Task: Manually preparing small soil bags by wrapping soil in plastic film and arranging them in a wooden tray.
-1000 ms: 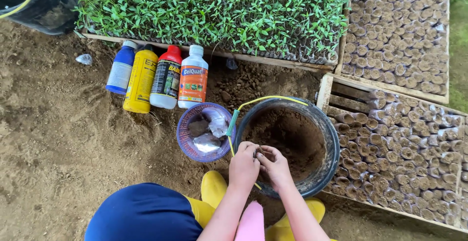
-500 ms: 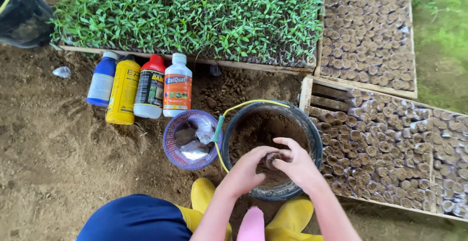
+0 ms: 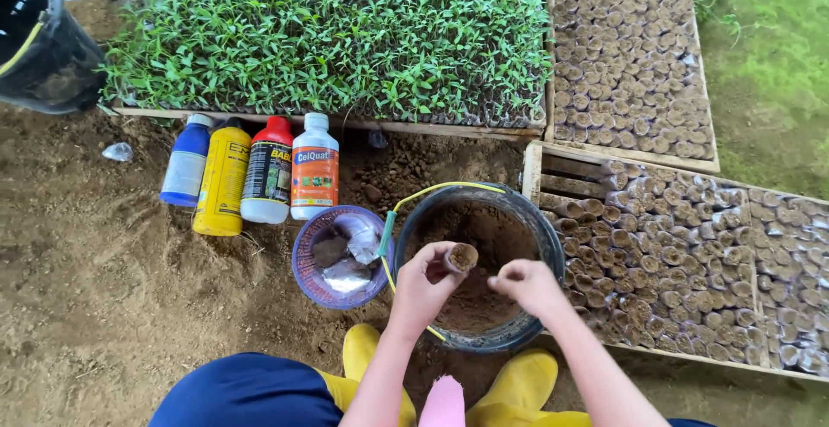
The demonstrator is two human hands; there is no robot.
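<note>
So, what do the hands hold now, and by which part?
The left hand holds a small soil-filled pot by its side, over the black bucket. The right hand is pinched; anything in it cannot be told.

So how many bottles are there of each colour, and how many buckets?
Blue bottle: 1
Yellow bottle: 1
White bottle with red cap: 1
White bottle with orange label: 1
Black bucket of soil, under both hands: 1
Black bucket, top left: 1
Total: 4 bottles, 2 buckets, 6 things.
</note>
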